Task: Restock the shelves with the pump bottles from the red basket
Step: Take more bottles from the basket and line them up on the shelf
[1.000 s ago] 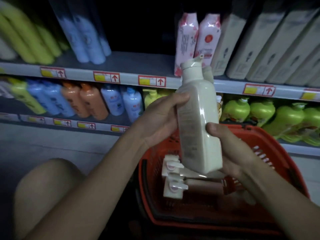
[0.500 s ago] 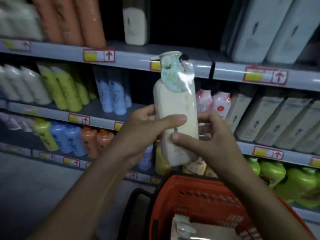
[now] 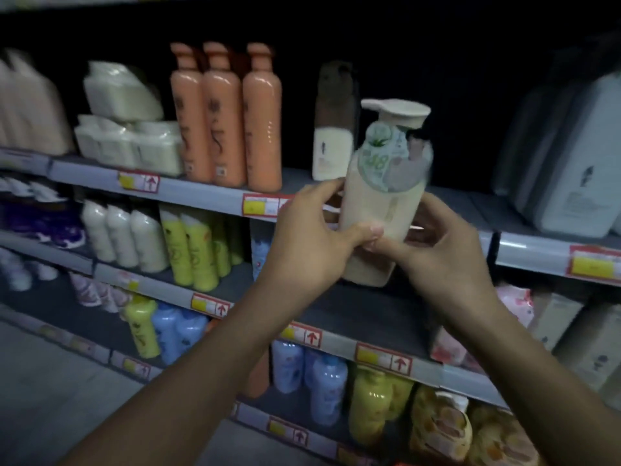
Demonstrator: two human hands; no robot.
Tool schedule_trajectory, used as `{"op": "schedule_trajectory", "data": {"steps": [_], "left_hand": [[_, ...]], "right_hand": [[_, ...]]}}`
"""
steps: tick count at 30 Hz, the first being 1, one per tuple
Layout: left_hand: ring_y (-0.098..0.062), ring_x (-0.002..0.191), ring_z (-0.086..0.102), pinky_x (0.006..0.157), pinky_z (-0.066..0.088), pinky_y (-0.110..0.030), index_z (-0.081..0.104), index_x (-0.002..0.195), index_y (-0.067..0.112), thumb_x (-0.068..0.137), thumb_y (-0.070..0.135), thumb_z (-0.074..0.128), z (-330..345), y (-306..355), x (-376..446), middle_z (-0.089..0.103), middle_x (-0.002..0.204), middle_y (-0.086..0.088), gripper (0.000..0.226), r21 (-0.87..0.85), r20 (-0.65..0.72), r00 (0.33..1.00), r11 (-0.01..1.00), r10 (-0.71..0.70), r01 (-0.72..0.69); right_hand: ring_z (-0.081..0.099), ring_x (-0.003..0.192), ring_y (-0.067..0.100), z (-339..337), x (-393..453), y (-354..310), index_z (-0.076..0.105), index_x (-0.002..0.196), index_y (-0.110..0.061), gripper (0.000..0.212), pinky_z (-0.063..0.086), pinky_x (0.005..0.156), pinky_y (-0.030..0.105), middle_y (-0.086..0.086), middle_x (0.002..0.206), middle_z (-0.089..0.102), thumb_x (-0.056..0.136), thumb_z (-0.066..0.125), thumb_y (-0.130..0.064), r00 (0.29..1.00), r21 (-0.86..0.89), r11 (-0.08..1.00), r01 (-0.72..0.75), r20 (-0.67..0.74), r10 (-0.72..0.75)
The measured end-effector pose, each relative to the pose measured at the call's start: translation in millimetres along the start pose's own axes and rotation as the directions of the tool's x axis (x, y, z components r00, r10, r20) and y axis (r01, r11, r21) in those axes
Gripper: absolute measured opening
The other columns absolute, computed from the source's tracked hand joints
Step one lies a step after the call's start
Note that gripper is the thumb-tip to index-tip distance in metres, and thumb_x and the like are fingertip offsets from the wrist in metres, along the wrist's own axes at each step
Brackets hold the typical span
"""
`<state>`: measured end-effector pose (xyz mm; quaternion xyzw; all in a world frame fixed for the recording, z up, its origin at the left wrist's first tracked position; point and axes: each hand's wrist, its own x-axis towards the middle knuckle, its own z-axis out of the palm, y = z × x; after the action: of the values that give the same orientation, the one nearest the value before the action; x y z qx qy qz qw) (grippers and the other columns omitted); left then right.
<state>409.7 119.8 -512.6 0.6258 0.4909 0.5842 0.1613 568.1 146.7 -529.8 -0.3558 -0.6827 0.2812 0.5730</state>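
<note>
Pump bottle (image 3: 379,210), cream, upright: we grip it with left hand (image 3: 312,237) and right hand (image 3: 443,250). Orange bottles (image 3: 225,119) stand on the shelf (image 3: 201,193) beyond.

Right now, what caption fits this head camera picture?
Both hands, left and right, lift a cream pump bottle toward the store shelf.

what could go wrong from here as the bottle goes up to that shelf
1. The left hand and right hand grip only the lower half of the cream pump bottle, so its heavy-looking top could tip.
2. The pump head sticks out sideways and might snag the lone bottle standing behind it.
3. The three orange bottles stand near the shelf edge; a bump might topple them.
</note>
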Motion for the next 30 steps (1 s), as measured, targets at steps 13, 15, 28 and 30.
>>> {"op": "schedule_trajectory", "data": {"steps": [13,15,28,30], "left_hand": [[-0.016,0.100,0.072,0.087,0.062,-0.036,0.068,0.122,0.017,0.079,0.020,0.085,-7.2,-30.2,140.5,0.075,0.114,-0.002,0.046,0.057,-0.299,0.954,0.998,-0.016,0.035],[-0.017,0.100,0.073,0.090,0.061,-0.040,0.070,0.121,0.017,0.080,0.020,0.083,-4.3,-38.2,145.1,0.076,0.113,-0.002,0.042,0.101,-0.314,0.949,0.994,-0.011,0.045],[-0.004,0.098,0.070,0.079,0.060,-0.022,0.066,0.120,0.029,0.082,0.013,0.080,9.2,-60.4,123.9,0.069,0.100,0.022,0.043,0.126,-0.365,0.930,0.992,0.050,-0.004],[-0.009,0.103,0.070,0.087,0.061,-0.033,0.065,0.121,0.025,0.086,0.010,0.076,12.8,-59.9,124.7,0.073,0.113,0.010,0.040,0.107,-0.379,0.925,0.994,0.036,0.005]], "right_hand": [[0.069,0.085,0.014,62.9,153.2,4.3,0.073,0.120,-0.019,0.053,0.061,0.083,0.043,0.000,0.095,0.075,0.070,0.092,-0.019,0.997,-0.113,0.993,-0.014,-0.072,0.006],[0.071,0.089,0.015,69.9,160.8,14.0,0.073,0.121,-0.020,0.051,0.061,0.085,0.044,0.000,0.097,0.076,0.073,0.090,-0.021,0.998,-0.128,0.990,-0.051,-0.042,0.045],[0.067,0.081,0.015,64.7,152.6,39.3,0.064,0.102,-0.016,0.049,0.056,0.072,0.032,0.000,0.092,0.070,0.068,0.093,-0.036,0.971,-0.439,0.875,-0.202,0.023,0.236],[0.070,0.089,0.023,71.1,151.5,38.4,0.063,0.100,-0.014,0.044,0.058,0.076,0.037,0.006,0.096,0.072,0.072,0.091,-0.034,0.978,-0.447,0.877,-0.175,0.023,0.207]]}}
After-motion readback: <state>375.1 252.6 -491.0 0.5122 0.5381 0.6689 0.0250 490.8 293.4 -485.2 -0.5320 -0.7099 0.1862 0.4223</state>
